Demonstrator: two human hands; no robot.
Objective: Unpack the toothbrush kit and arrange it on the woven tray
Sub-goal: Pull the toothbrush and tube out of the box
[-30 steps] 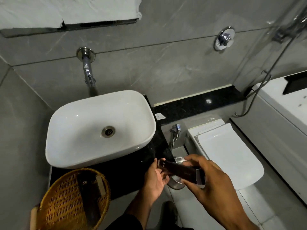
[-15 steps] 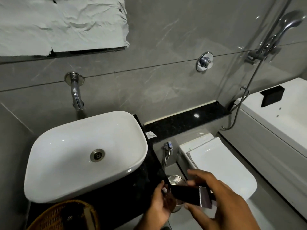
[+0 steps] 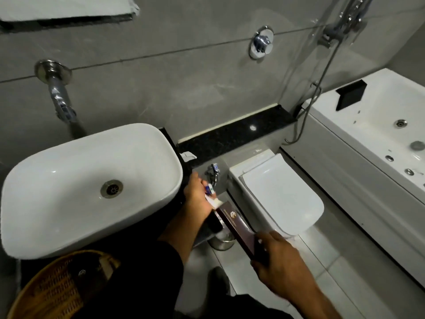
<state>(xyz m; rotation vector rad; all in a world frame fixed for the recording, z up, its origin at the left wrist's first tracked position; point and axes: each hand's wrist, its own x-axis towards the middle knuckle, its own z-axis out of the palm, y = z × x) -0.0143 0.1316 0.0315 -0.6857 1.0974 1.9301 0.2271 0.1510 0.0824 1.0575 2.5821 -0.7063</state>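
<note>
A long dark box (image 3: 234,226) is held out over the floor between the sink (image 3: 92,185) and the toilet (image 3: 282,194), tilted so its far end points up toward the wall. The near end of the box is gripped by the right hand (image 3: 278,265), fingers wrapped over its top and thumb side pressed against it. The far end looks opened, and a small white packet (image 3: 212,200) with a blue and red mark is being pinched at that mouth by the left hand (image 3: 197,196), fingers closed on it; whether the packet is fully clear of the box cannot be told through the blur. A gold emblem is seen on the box's upper face.

At the lower left, the woven tray (image 3: 41,293) is caught only in part, resting on the black counter (image 3: 138,245) just in front of the sink. A dark flat item (image 3: 80,275) with a small pale logo lies inside the tray, partly covered by the person's dark sleeve. The sink bowl is seen holding nothing but its metal drain. A steel bin (image 3: 222,241) stands on the floor just below the box, its contents hidden by the box and hands. The bathtub (image 3: 377,139) is glimpsed at the right.
</note>
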